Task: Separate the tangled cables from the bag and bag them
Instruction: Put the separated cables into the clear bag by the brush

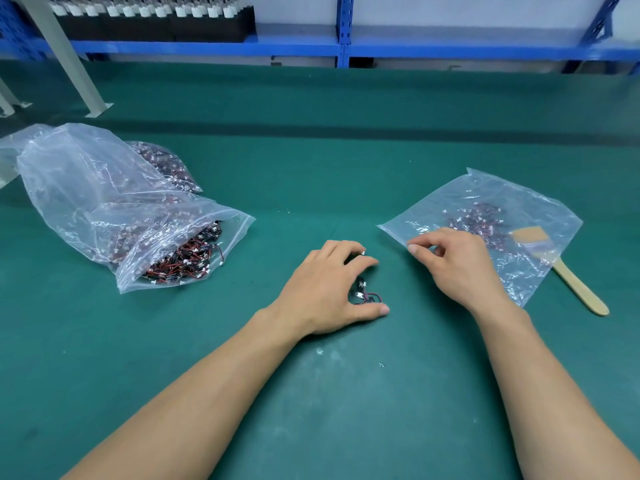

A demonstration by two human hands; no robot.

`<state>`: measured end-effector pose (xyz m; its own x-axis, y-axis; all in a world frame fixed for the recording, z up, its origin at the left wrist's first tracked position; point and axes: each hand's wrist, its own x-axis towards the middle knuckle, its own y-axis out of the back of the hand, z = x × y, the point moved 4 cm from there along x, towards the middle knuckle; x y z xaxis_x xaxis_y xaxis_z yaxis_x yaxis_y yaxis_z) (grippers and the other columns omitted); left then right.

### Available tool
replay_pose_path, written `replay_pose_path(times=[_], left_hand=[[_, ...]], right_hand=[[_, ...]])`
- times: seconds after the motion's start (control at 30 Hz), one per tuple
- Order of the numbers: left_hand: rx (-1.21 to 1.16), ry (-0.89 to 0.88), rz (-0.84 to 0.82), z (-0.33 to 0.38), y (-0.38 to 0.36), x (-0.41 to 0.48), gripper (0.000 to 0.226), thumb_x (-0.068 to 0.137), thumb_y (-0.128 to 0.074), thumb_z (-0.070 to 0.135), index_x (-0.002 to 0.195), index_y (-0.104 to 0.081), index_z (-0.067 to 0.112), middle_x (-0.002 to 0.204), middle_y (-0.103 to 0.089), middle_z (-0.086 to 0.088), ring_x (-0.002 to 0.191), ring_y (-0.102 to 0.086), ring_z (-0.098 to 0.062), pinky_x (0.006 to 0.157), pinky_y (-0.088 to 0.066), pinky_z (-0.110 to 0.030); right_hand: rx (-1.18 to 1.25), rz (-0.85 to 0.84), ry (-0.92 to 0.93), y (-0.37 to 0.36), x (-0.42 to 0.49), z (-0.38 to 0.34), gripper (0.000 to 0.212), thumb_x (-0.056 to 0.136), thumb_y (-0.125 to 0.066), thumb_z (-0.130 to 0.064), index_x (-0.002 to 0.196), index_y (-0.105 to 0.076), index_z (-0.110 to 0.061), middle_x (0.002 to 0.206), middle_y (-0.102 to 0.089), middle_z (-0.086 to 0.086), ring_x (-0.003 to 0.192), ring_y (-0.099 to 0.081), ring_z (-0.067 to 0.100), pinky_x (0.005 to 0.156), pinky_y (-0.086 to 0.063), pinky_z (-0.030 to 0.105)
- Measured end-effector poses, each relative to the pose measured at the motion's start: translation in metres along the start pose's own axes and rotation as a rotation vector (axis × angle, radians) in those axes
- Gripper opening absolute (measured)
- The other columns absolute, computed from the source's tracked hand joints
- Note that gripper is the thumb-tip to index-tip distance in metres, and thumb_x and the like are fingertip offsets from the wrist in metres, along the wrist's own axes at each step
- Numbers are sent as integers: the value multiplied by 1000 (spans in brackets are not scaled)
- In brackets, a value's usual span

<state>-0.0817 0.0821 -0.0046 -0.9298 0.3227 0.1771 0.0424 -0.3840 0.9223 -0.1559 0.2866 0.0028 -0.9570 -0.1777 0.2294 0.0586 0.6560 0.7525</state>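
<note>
A large clear bag [104, 188] lies at the left, full of tangled red-and-black cables [187, 254] that spill at its open mouth. A small flat clear bag [491, 209] lies at the right with a few cables inside. My left hand [329, 289] is curled over a small bunch of cables [363, 296] on the green mat, gripping them. My right hand [457, 261] pinches the near edge of the small bag between thumb and fingers.
A wooden-handled brush [568, 275] lies partly on the small bag at the right. A blue shelf frame [343, 46] runs along the back, with a black tray of white-capped parts [156, 15]. A grey post [69, 60] stands at the back left.
</note>
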Motion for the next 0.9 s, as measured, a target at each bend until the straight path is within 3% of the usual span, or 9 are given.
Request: replay_pose_path(times=[0.13, 0.23, 0.37, 0.47, 0.6, 0.67, 0.77, 0.9], left_hand=[[-57, -11, 59, -8, 7, 0, 43, 88, -67, 52, 124, -61, 29, 120, -54, 11, 110, -44, -12, 98, -41, -33], [-177, -3, 98, -13, 11, -2, 44, 88, -71, 44, 128, -60, 28, 119, -58, 12, 107, -47, -11, 96, -43, -30], [-343, 31, 163, -24, 19, -5, 51, 84, -66, 59, 127, -61, 30, 119, -57, 21, 110, -50, -6, 98, -41, -23], [-370, 46, 132, -40, 26, -11, 70, 71, -66, 73, 129, -59, 35, 121, -53, 29, 115, -47, -2, 100, -40, -21], [-254, 66, -32, -57, 25, -15, 103, 51, -70, 84, 142, -46, 42, 129, -42, 27, 117, -41, -3, 105, -39, -29], [-146, 36, -53, -53, 22, -12, 106, 53, -65, 89, 145, -40, 44, 133, -40, 24, 118, -40, -4, 105, -37, -30], [11, -35, -63, -39, 17, -3, 93, 66, -51, 91, 146, -40, 45, 134, -42, 17, 112, -39, -7, 100, -37, -29], [89, -83, -77, -29, 11, 6, 64, 82, -47, 81, 137, -49, 47, 129, -43, 15, 107, -45, -7, 83, -39, -26]], right_hand=[[7, 2, 2, -1, -1, -6, 9, 89, -74, -23, 87, -77, -31, 74, -63, -26, 69, -57, -5, 66, -41, 22], [-6, 2, 2, -2, -2, -10, 23, 85, -77, -20, 74, -68, -38, 69, -65, -25, 68, -59, -3, 67, -46, 26], [20, 18, -3, -2, -4, -12, 28, 82, -81, -21, 67, -65, -39, 68, -66, -21, 66, -60, 3, 64, -48, 25], [86, 24, -6, -1, -4, -14, 26, 82, -82, -25, 68, -67, -41, 67, -67, -23, 65, -59, 3, 63, -47, 24], [155, 23, -16, -1, -3, -13, 26, 85, -80, -26, 67, -68, -41, 69, -67, -26, 59, -56, 2, 61, -43, 24], [163, 28, -19, -1, -4, -14, 25, 87, -78, -27, 67, -68, -40, 68, -66, -26, 57, -55, 2, 58, -42, 22], [195, 39, -27, -1, -4, -15, 24, 90, -74, -26, 70, -69, -38, 65, -64, -29, 57, -54, 0, 53, -37, 11], [192, 7, -52, -2, -3, -14, 20, 92, -72, -22, 74, -71, -30, 63, -63, -22, 57, -53, -3, 54, -36, 10]])
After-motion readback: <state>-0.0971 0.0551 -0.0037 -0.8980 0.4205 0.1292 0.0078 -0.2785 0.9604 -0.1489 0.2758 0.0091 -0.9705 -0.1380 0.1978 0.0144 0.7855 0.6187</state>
